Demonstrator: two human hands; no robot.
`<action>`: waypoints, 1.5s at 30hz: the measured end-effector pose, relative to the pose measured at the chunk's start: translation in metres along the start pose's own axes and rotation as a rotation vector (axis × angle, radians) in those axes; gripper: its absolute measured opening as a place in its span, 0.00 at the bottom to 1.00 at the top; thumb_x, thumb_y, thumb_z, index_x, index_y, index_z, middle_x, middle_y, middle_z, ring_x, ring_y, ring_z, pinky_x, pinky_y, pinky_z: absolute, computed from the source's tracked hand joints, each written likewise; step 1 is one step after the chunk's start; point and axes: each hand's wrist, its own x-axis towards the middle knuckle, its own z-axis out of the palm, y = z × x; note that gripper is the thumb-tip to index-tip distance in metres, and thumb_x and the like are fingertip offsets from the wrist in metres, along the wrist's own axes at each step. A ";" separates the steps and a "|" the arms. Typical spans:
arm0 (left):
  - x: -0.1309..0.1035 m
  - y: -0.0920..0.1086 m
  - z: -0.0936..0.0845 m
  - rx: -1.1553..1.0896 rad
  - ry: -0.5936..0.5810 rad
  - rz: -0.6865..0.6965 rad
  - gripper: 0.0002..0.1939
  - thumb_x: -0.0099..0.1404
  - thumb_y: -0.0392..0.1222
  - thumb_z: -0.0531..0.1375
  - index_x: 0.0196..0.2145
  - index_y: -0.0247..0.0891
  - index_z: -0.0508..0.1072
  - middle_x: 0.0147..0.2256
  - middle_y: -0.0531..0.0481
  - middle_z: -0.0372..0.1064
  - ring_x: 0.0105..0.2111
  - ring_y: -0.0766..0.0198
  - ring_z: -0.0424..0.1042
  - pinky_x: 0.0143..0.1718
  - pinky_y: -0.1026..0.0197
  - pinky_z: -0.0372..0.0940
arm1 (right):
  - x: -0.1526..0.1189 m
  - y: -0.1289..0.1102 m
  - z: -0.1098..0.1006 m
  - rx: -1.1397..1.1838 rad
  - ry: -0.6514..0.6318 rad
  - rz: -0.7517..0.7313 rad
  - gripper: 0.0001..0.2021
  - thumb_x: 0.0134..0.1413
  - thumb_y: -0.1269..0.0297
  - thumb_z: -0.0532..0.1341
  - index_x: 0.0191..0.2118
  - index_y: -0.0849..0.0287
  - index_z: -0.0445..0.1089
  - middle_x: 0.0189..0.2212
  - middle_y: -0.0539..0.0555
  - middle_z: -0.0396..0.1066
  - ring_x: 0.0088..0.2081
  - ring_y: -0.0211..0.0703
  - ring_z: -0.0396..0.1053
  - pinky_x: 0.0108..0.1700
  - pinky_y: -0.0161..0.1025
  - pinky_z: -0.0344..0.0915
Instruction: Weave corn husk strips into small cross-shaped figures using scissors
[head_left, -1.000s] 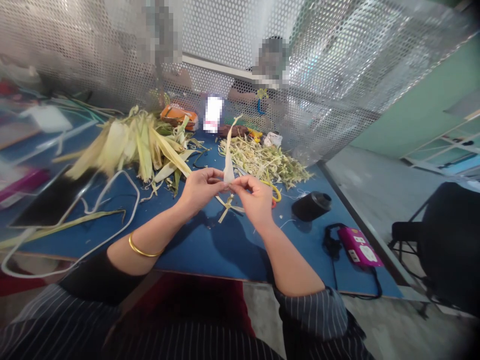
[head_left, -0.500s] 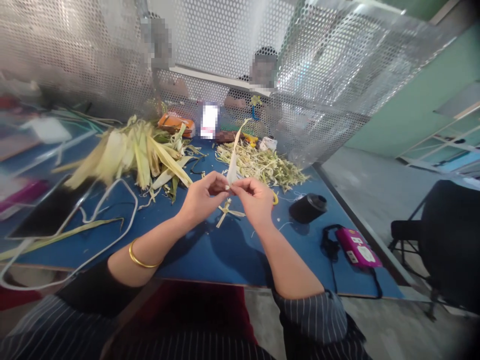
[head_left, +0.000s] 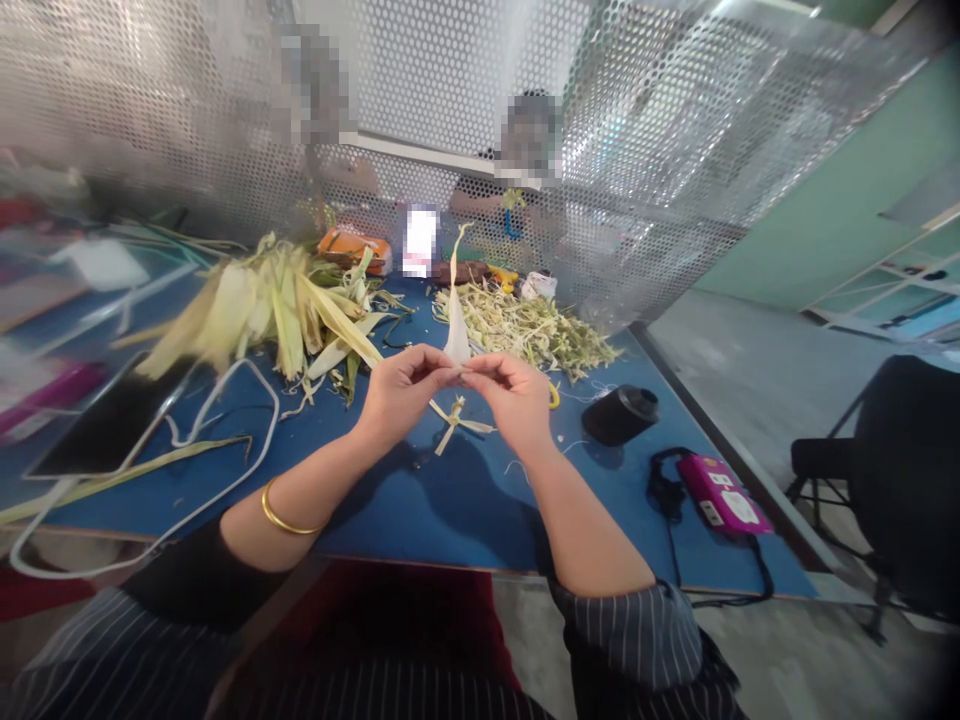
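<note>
Between my two hands a pale corn husk strip (head_left: 457,325) stands up, its thin twisted tip pointing away from me. My left hand (head_left: 405,395) pinches its near end between thumb and fingers. Right beside it, my right hand (head_left: 514,400) pinches the same end, the fingertips of both hands nearly touching. The pinched part is covered by the fingers. Just below the hands, a small star-shaped piece of folded husk (head_left: 456,424) lies on the blue table (head_left: 405,510).
At the left spreads a heap of corn husks (head_left: 247,300), near a tablet (head_left: 112,425) and a white cable (head_left: 225,490). Behind my hands is a pile of shredded husk (head_left: 540,325). A black thread spool (head_left: 621,414) and a pink pack (head_left: 724,493) stand right. Perforated sheeting (head_left: 450,80) rises behind.
The husk strip's tip has swung a little to the left and stands more upright. My fingertips have drawn closer together around its near end.
</note>
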 end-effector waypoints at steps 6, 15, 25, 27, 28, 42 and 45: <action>0.000 0.002 0.001 -0.083 -0.007 -0.005 0.07 0.57 0.42 0.64 0.28 0.36 0.71 0.27 0.52 0.71 0.30 0.66 0.72 0.39 0.61 0.68 | -0.002 -0.003 0.001 -0.065 0.028 -0.082 0.02 0.47 0.67 0.65 0.31 0.56 0.74 0.26 0.49 0.74 0.28 0.39 0.72 0.35 0.38 0.70; -0.003 0.003 0.004 -0.012 0.057 0.011 0.07 0.56 0.42 0.64 0.28 0.36 0.72 0.27 0.52 0.73 0.30 0.66 0.73 0.38 0.62 0.68 | -0.005 -0.002 0.004 -0.135 0.066 -0.112 0.02 0.51 0.65 0.62 0.30 0.57 0.72 0.29 0.50 0.74 0.31 0.39 0.72 0.38 0.39 0.69; -0.005 0.001 0.005 -0.096 0.114 -0.069 0.11 0.51 0.43 0.67 0.29 0.35 0.71 0.28 0.50 0.73 0.30 0.65 0.74 0.39 0.59 0.70 | -0.006 -0.005 0.005 -0.185 0.089 -0.107 0.02 0.49 0.66 0.62 0.29 0.57 0.71 0.28 0.50 0.73 0.31 0.39 0.70 0.36 0.38 0.67; -0.004 0.001 0.005 -0.117 0.126 -0.086 0.12 0.50 0.42 0.68 0.29 0.35 0.70 0.27 0.52 0.72 0.29 0.65 0.74 0.38 0.59 0.70 | -0.006 -0.004 0.004 -0.184 0.090 -0.082 0.03 0.48 0.65 0.63 0.28 0.57 0.70 0.26 0.50 0.73 0.29 0.38 0.69 0.35 0.38 0.67; -0.003 0.002 0.005 -0.123 0.136 -0.094 0.13 0.50 0.41 0.68 0.29 0.35 0.69 0.26 0.53 0.71 0.28 0.65 0.74 0.38 0.59 0.71 | -0.006 -0.004 0.004 -0.181 0.086 -0.068 0.03 0.48 0.65 0.63 0.28 0.58 0.70 0.25 0.50 0.72 0.28 0.38 0.69 0.35 0.38 0.67; -0.001 0.003 0.000 -0.096 0.111 -0.135 0.17 0.51 0.41 0.68 0.35 0.37 0.66 0.26 0.52 0.72 0.26 0.65 0.74 0.34 0.61 0.72 | -0.004 0.003 0.005 0.034 -0.073 0.057 0.08 0.49 0.61 0.63 0.35 0.58 0.71 0.28 0.51 0.73 0.29 0.39 0.72 0.35 0.39 0.70; 0.000 0.003 -0.001 -0.100 0.116 -0.153 0.17 0.50 0.41 0.68 0.35 0.36 0.66 0.26 0.52 0.72 0.26 0.65 0.75 0.33 0.61 0.71 | -0.005 0.003 0.005 -0.027 -0.031 0.027 0.10 0.49 0.63 0.63 0.39 0.57 0.69 0.29 0.50 0.72 0.29 0.38 0.71 0.36 0.39 0.70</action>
